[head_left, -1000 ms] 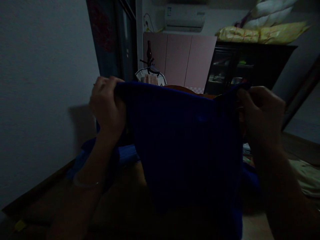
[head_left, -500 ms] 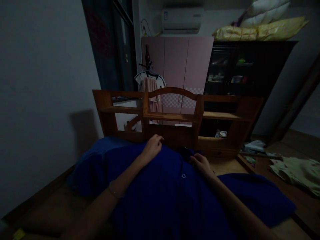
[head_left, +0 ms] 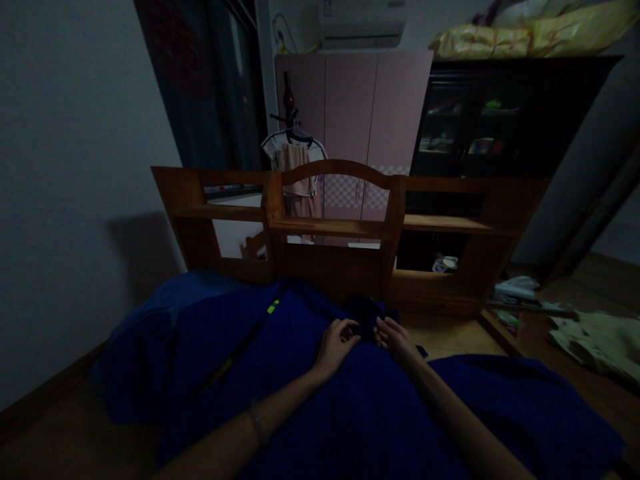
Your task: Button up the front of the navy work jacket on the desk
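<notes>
No text, brand or number can be read. At the far side, the air conditioner (head_left: 363, 30) bears a small sticker (head_left: 328, 8) at its upper left, too small and dim to make out. Behind the glass of the dark cabinet (head_left: 555, 120) at far right, the markings on a colored package (head_left: 483, 146) are likewise too small to read.

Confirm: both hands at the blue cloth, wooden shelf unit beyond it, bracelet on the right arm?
Not the right: the bracelet is on the left arm, per the head view. The left hand and right hand are at the blue cloth, wooden shelf unit beyond it.
</notes>
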A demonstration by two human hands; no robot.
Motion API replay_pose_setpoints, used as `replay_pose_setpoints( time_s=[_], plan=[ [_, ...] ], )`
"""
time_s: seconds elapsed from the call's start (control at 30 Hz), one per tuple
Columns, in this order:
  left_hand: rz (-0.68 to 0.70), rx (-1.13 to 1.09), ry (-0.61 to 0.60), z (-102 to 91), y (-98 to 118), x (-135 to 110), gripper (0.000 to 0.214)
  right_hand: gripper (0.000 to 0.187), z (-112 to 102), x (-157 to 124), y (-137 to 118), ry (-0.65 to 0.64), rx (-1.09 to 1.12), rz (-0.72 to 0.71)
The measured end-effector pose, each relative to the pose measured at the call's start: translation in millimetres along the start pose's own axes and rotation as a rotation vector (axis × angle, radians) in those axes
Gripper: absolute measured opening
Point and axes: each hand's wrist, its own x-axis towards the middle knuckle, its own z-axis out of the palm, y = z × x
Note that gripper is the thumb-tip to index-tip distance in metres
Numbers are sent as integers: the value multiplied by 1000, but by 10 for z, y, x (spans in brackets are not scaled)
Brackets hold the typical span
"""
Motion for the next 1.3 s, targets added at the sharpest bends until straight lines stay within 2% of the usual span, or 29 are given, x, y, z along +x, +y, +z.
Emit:
replay_pose_setpoints(
  time_s=[0.1,0.3,0.4,0.6,0.87,1.03,1.2,1.3],
  plan=[
    [-45,-150,32,52,-58,-19,34,43,-46,29,66,-6,73,46],
    [-194,-358,-76,83,-109,75,22,42,-102,82,125,-14,181,116],
    [-273,-396,-77,68,-75,101,22,40,-113,80,137,-33,212,129],
    [-327,-414,-82,45,-30,108,20,33,-125,72,147,-72,205,110],
    [-303,-464,-42,3,-1,68,15,31,-117,16,125,-74,62,60],
    [-275,-474,15,17,0,72,27,31,-86,-46,71,-140,-208,-15],
    [-348,-496,-4,28,-85,103,31,36,-87,-7,126,-164,-312,-22],
    [-370,-519,-27,32,-126,116,36,34,-48,-71,-10,-120,-352,-73]
  ],
)
